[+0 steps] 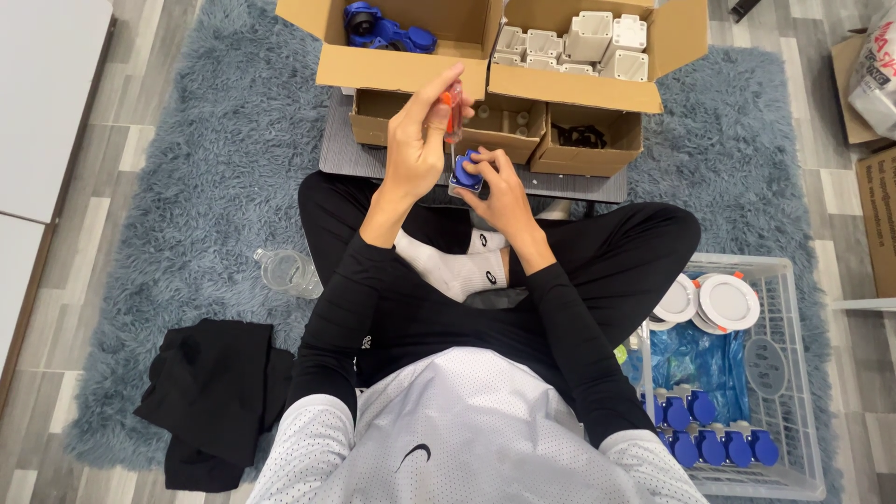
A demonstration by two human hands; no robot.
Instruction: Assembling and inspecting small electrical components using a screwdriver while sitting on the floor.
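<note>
While I watch from the head camera, the person sits cross-legged on a blue-grey shag rug (187,187), hands raised over the lap. My left hand (418,140) is clenched around an orange-handled screwdriver (452,110), held upright with its tip pointing down. Directly beneath that tip sits a small blue socket part (467,174), pinched in the grip of my right hand (495,182), whose fingers curl around its right side. The screwdriver tip meets the top of the blue part; the two hands are just beside each other.

Past the hands, near the far edge of the rug, stand open cardboard boxes. The far-left box (392,67) holds dark blue pieces (383,28). The far-right box (672,37) is packed with pale grey square housings (583,42). Two smaller boxes (588,149) in front hold small parts I cannot make out.

At the near right corner of the rug, a white wire basket (793,373) holds round white discs (714,301), blue plastic wrap and a row of blue socket pieces (714,439). On the left of the rug lie a clear plastic bottle (287,271) and a crumpled black cloth (215,397).
</note>
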